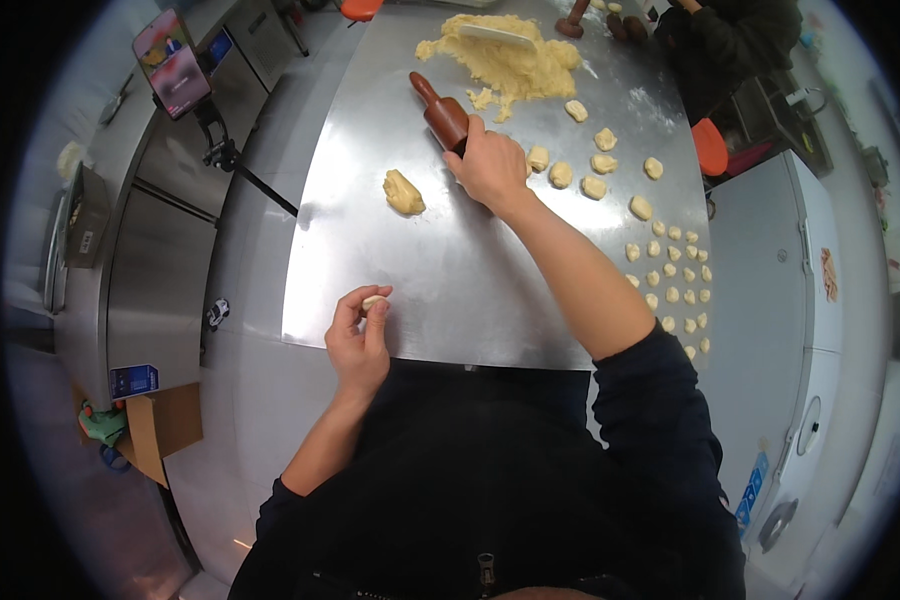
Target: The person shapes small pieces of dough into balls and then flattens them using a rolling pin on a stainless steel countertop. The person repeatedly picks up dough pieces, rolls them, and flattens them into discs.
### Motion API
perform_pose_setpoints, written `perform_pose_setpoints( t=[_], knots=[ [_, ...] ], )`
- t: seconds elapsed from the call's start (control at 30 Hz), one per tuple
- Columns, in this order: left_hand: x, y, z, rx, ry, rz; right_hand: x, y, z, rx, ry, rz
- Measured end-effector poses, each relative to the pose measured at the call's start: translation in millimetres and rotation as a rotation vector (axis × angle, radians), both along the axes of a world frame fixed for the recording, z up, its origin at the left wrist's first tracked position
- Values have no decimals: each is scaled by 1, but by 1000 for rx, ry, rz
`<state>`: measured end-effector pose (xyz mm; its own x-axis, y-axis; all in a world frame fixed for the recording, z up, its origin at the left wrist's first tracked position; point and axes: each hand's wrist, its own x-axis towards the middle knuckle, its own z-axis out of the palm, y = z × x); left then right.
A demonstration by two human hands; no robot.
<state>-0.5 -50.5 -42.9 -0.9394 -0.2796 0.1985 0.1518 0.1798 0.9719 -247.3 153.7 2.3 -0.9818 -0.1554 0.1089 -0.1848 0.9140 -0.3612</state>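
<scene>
My left hand (358, 338) is at the near left edge of the steel table, pinching a small pale dough piece (372, 302) between thumb and fingers. Farther up, my right hand (492, 168) grips the near end of a brown wooden rolling pin (444, 118), whose other handle points to the far left. The hand hides its near handle. A yellow dough lump (404, 192) lies on the metal left of the right hand. Just beyond that hand's right side are several larger dough pieces (561, 175).
Small dough balls (673, 295) stand in rows along the table's right edge. A crumbly yellow dough mass (530, 68) with a white scraper (497, 36) fills the far end. Another person (730, 50) is at the far right. A phone (172, 62) on a stand rises at left.
</scene>
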Motion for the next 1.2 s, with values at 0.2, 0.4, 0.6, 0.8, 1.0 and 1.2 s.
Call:
perform_pose_setpoints(
  t=[0.2,0.4,0.6,0.8,1.0,1.2],
  knots=[
    [-7,-24,-5,-262,124,68,11,55,0,-180,-34,-18],
    [-17,-31,-7,-428,278,63,4,169,4,-282,32,-263],
    [-23,-25,-10,-463,290,85,-59,255,-11,107,193,-561],
    [-21,-25,-11,-465,237,89,-101,255,-16,92,105,-590],
    [-20,-26,-13,-485,250,94,-139,231,-26,18,41,-741],
    [-21,-27,-13,-488,247,89,-151,220,-21,95,366,-598]
  ],
)
